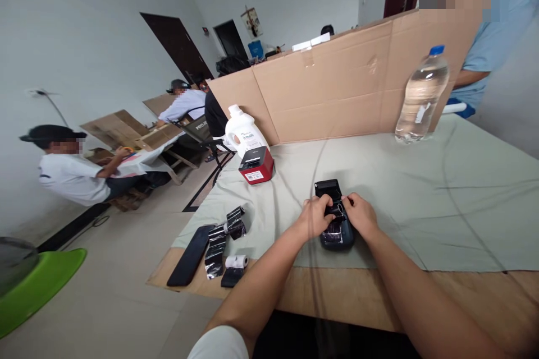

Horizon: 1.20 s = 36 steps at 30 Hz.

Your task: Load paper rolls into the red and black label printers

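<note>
A black handheld device (342,240) lies on the cloth in front of me, its lid (327,186) raised at the far end. A shiny dark strip lies across its near part. My left hand (315,214) is at its left side, fingers curled over the opened middle section; what the fingertips pinch is partly hidden. On the right edge, near the hinge of the lid, my right hand (360,214) grips the device with bent fingers. A pale loop shows between the hands.
Left on the table are crumpled shiny black film (216,249), a paper roll (236,261), a long black case (190,255), a red-and-black box-shaped printer (257,165) and a white jug (245,132). Cardboard (328,95) stands behind, with a water bottle (422,98) at right. Other people sit nearby.
</note>
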Tool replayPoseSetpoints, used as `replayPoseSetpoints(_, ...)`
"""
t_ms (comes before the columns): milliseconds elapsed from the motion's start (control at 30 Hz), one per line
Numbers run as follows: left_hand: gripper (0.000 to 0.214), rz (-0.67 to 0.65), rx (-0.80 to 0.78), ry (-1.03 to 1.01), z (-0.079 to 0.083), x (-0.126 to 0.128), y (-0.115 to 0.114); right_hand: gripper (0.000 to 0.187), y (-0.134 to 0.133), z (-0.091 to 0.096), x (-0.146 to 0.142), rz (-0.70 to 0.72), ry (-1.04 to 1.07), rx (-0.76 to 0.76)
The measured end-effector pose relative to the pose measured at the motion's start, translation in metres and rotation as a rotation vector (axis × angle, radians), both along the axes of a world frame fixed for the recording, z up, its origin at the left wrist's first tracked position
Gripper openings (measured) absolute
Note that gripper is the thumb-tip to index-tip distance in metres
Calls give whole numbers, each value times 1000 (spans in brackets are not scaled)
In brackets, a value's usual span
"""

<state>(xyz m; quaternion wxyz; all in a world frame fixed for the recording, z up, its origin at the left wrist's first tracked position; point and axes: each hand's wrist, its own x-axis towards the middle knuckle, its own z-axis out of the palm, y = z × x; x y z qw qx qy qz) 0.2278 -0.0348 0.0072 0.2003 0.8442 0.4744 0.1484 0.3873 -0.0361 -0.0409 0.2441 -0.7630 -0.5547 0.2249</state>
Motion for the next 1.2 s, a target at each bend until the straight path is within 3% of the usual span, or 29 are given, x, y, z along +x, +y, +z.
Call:
replayPoseSetpoints(133, 23, -20, 35, -6, 0, 1, -2, 36, 0, -2, 1, 0, 7, 9)
replayPoseSetpoints(333, 21, 53, -2, -50, -12, 4, 2, 35, 0, -2, 1, 1, 4, 15)
replayPoseSetpoints(600, 5, 40, 133, -285, -15, -4, -5, 35, 0, -2, 1, 3, 4, 20)
replayPoseSetpoints(767, 50, 184, 237, -415, -23, -7, -9, 35, 0, 0, 1, 7, 16, 8)
replayPoseSetpoints(833, 61, 177, 137, -520, -27, -9, -7, 36, -1, 0, 1, 10, 15, 6)
replayPoseSetpoints(933, 60, 157, -64, -688, -30, -15, -4, 37, -1, 1, 1, 7, 10, 4)
replayPoseSetpoints(1200, 54, 225, -138, -839, -33, -15, -12, 41, 2, -1, 4, -6, 50, 12)
